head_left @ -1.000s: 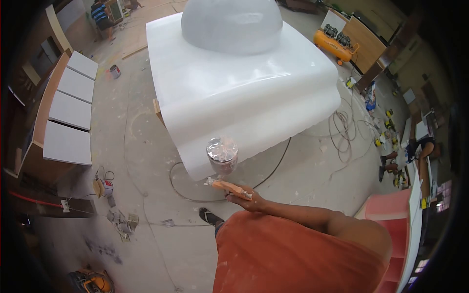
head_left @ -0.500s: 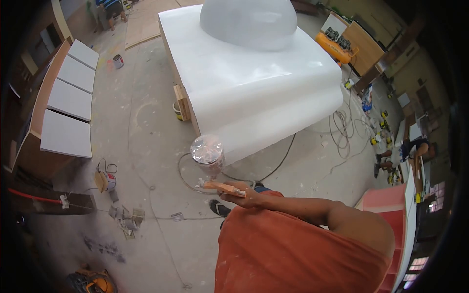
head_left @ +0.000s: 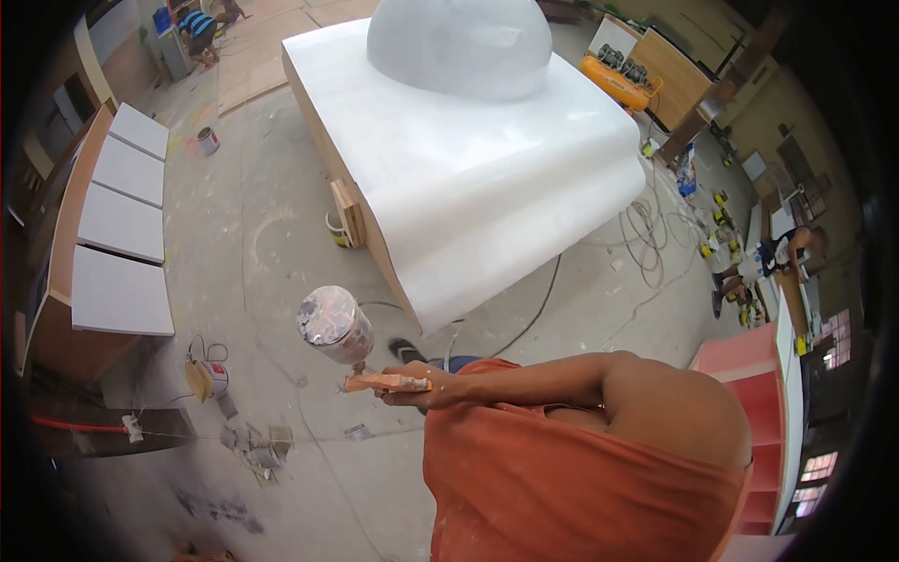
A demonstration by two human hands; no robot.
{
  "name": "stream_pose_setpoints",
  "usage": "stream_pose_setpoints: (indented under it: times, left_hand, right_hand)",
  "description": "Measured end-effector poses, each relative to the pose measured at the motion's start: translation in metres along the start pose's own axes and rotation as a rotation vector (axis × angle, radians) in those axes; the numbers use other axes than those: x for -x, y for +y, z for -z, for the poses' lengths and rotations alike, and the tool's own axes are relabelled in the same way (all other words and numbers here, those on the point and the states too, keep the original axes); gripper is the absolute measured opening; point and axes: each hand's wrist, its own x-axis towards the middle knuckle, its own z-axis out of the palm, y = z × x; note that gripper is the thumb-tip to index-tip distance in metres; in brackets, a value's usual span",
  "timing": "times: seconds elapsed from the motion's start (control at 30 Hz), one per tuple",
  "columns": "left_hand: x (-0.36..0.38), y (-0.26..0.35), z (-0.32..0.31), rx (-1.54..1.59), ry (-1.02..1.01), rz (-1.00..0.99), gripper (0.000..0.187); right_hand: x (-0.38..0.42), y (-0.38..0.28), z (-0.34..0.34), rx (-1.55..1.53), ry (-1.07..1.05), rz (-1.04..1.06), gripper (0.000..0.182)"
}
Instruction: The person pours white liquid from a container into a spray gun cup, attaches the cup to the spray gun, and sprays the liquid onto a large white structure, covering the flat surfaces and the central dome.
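My right hand (head_left: 435, 387) is wrapped round the orange handle of a spray gun (head_left: 389, 382). The gun's round cup (head_left: 339, 323), with a crumpled silvery cover, tilts up to the left above the handle. Ahead of the gun stands a large glossy white form (head_left: 487, 178) with a curved front edge and a grey-white dome (head_left: 459, 47) on top. A gap shows between the cup and the form's nearest corner. My left hand is not in view.
White panels (head_left: 122, 222) on a wooden frame stand at the left. Cans (head_left: 208, 140) and a hose (head_left: 538, 314) lie on the floor. An orange compressor (head_left: 613, 84) is at the back right. One person (head_left: 782, 253) is at the right, others at the back left.
My right hand and the spray gun have moved left, away from the white form's near corner. The cup now tilts more to the left. The view has shifted slightly.
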Motion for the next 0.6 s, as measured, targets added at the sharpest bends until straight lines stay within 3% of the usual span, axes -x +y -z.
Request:
stream_pose_setpoints:
  times: [0.13,0.37,0.6]
  left_hand:
    - [-0.034,0.027,0.019,0.021,0.009,-0.041,0.050]
    - [-0.100,0.069,0.085,-0.019,0.067,-0.127,0.051]
    - [-0.105,0.070,0.098,-0.090,0.031,-0.207,0.052]
  right_hand:
    - [-0.039,0.023,-0.007,-0.039,0.001,0.093,0.025]
    - [-0.103,0.000,0.004,-0.092,0.022,0.134,0.020]
    - [-0.061,0.006,0.010,-0.154,0.204,0.149,0.024]
